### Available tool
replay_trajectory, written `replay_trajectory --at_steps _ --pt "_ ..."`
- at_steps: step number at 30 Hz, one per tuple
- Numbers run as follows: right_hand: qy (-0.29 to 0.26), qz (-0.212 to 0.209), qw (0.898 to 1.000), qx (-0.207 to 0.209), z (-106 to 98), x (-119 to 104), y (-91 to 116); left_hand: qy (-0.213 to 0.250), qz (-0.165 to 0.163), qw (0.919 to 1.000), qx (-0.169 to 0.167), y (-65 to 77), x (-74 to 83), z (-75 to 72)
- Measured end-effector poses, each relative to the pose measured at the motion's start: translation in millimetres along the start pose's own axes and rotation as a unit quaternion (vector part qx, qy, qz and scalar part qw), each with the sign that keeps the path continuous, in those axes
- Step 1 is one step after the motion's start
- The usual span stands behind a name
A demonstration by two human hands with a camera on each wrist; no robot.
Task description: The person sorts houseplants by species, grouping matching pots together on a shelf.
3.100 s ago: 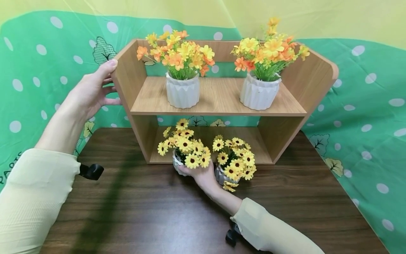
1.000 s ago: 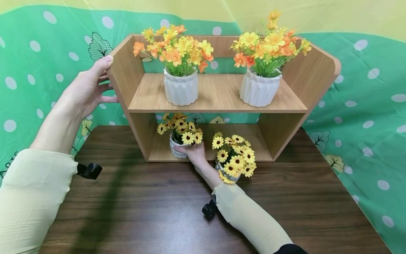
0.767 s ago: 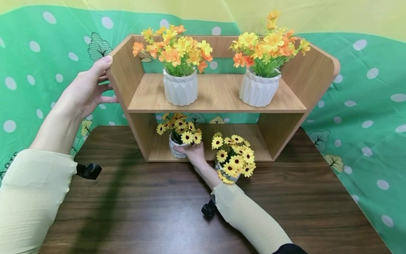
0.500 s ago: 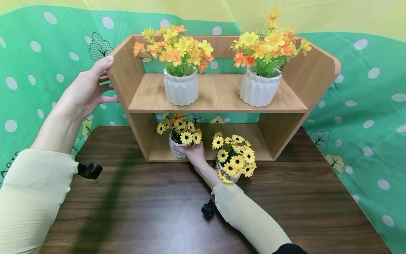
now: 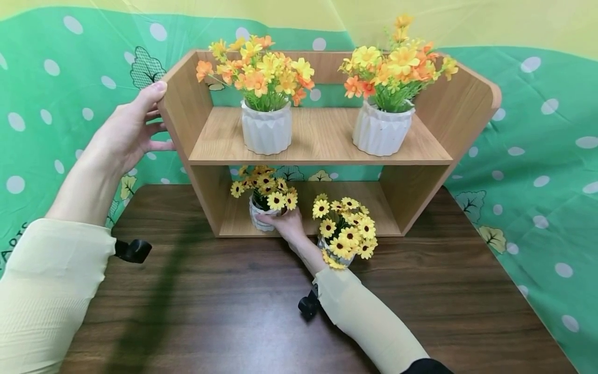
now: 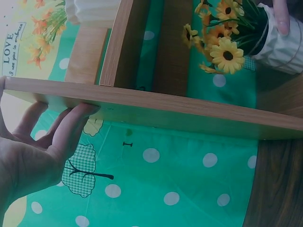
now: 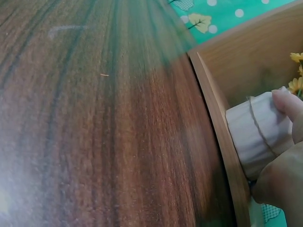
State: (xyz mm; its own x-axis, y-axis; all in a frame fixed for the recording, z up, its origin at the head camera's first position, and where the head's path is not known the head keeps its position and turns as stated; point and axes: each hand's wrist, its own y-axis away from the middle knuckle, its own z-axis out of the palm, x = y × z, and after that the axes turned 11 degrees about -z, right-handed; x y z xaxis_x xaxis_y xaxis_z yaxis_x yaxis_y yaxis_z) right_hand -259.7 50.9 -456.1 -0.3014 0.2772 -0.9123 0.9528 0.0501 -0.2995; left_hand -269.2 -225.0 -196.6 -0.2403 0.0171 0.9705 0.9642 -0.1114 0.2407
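In the head view my left hand [image 5: 125, 134] steadies the left side panel of a two-tier wooden shelf [image 5: 322, 136], thumb on its front edge, fingers against its outer face. My right hand [image 5: 290, 227] reaches into the lower tier and grips a white ribbed flowerpot [image 5: 258, 217] with yellow dark-centred flowers [image 5: 267, 188]. This pot stands at the left of the lower tier. The right wrist view shows a thumb over the pot's side, above a twine band [image 7: 258, 126]. A second pot of yellow flowers [image 5: 348, 231] stands before the shelf, right beside my right forearm.
On the upper tier stand two white pots, one left [image 5: 267, 130] and one right [image 5: 383, 131], with orange and yellow flowers. The shelf sits on a dark wooden table [image 5: 224, 306]. Behind hangs a green dotted cloth [image 5: 528, 119].
Since about three seconds ago, my right hand has carried the left pot of yellow flowers from the shelf's front into the lower tier. In the last second it has barely moved. My left hand stays put.
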Motion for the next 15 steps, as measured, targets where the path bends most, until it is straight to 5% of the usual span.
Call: replay_trajectory --at_steps 15 --pt "0.011 0.019 1.0 -0.018 -3 3 10 -0.004 -0.002 1.0 0.007 -1.4 0.8 -0.9"
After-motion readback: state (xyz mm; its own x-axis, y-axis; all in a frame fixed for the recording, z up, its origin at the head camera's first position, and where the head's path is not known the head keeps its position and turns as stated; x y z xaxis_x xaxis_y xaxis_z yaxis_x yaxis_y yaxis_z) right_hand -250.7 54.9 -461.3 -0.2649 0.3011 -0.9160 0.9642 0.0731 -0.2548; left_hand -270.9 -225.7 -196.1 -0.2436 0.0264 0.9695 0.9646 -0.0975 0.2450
